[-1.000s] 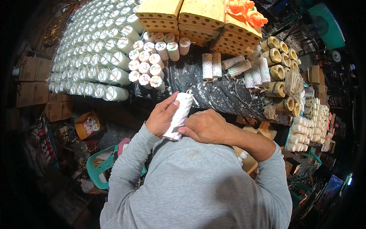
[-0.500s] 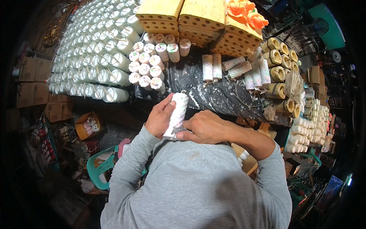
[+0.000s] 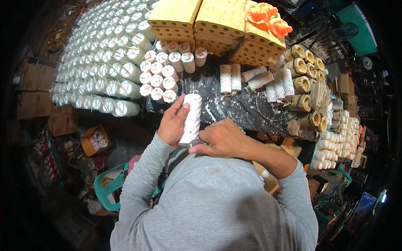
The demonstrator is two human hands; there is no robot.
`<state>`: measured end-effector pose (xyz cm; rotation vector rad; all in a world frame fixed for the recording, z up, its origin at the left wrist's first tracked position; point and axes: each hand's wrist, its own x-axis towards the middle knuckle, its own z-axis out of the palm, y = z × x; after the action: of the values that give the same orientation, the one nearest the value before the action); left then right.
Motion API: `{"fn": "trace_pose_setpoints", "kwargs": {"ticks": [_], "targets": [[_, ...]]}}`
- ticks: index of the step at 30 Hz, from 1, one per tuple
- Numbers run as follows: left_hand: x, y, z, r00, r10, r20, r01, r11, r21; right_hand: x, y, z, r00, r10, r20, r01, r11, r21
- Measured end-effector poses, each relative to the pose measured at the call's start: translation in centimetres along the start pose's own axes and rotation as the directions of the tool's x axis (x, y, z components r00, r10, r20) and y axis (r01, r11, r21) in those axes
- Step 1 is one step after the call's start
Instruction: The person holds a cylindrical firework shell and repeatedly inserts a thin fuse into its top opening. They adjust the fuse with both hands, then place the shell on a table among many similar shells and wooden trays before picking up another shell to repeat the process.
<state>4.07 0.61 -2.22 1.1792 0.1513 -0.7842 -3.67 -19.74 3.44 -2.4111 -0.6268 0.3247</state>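
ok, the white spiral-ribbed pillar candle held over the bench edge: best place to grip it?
Around the mid-body of the white spiral-ribbed pillar candle, probably from its left side, as the left hand does. It stands near upright, wick up; the right hand works at its base, so keep that clear.

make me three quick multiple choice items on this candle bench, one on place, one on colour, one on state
1. Where do the orange flower shapes sit?
A. on the yellow blocks
B. on the floor
C. in the left hand

2. What colour is the chair below the bench?
A. red
B. green
C. white

3. How is the white candle kept?
A. lying flat, untouched
B. gripped by the left hand, right hand at its base
C. standing among the rows

A: they rest atop the blocks.
B: plainly green.
B: both hands touch it.
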Motion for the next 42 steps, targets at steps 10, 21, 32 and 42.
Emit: {"fn": "trace_pose_setpoints", "kwargs": {"ticks": [10, 21, 32, 42], "targets": [[-0.4, 3.7, 4.2, 0.953, 0.257, -0.158, -0.298, 0.885, -0.357, -1.1, -0.6, -0.1, 0.915, 0.324, -0.242, -0.192, 0.875, 0.444], [-0.4, 4.7, 6.7, 0.886, 0.437, -0.159, -0.463, 0.854, -0.236, -1.5, -1.6, 1.0, 0.773, 0.352, -0.527, -0.125, 0.900, 0.417], [-0.5, 4.9, 6.8, 0.847, 0.485, -0.219, -0.525, 0.827, -0.199, -1.6, -1.4, 2.2, 0.814, 0.145, -0.562, -0.074, 0.986, 0.148], [-0.9, 4.9, 6.7, 0.856, 0.470, -0.216, -0.511, 0.831, -0.220, -1.4, -1.8, 2.1, 0.732, 0.309, -0.607, -0.101, 0.931, 0.351]]}}
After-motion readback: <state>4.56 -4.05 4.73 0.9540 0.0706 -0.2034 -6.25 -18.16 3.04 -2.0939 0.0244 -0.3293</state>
